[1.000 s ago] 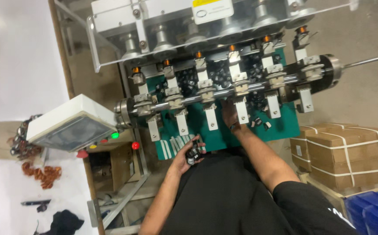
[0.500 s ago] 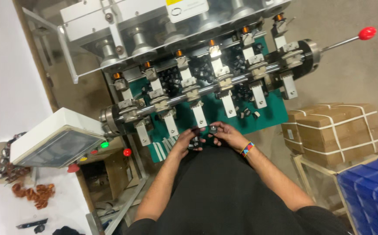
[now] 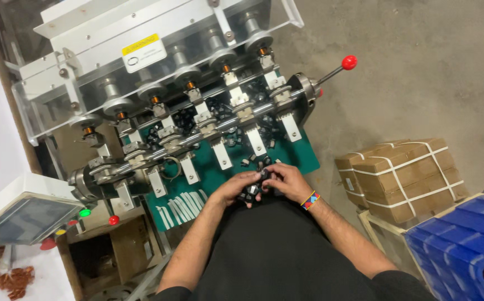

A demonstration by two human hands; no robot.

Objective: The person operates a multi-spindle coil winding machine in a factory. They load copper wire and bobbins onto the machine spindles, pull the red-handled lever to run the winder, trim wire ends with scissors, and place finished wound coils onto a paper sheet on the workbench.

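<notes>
Our fingers (image 3: 264, 179) are curled in close, both sets bunched around a handful of small black parts (image 3: 251, 193) held against our lap at the near edge of the green plate (image 3: 303, 156); the left hand (image 3: 236, 188) cups the cluster from below and from the side, fingers narrow and wrapped on it; the right hand (image 3: 287, 181) meets it from the other side, fingertips pinched on the top pieces, a striped band (image 3: 310, 199) on its wrist; the two hands touch over the cluster; more small black parts (image 3: 256, 163) lie loose on the plate just beyond our knuckles, and others sit among the white clamps (image 3: 220, 153) along the steel shaft (image 3: 197, 136); the shaft ends in a lever with a red knob (image 3: 349, 62); behind stand copper-wound spools (image 3: 189, 85) under a grey housing (image 3: 142, 33); to our left a tilted control box (image 3: 25, 212) shows a green button (image 3: 84, 212) and red ones; to our right strapped cardboard boxes (image 3: 403, 175) sit beside a blue crate (image 3: 465, 239)
</notes>
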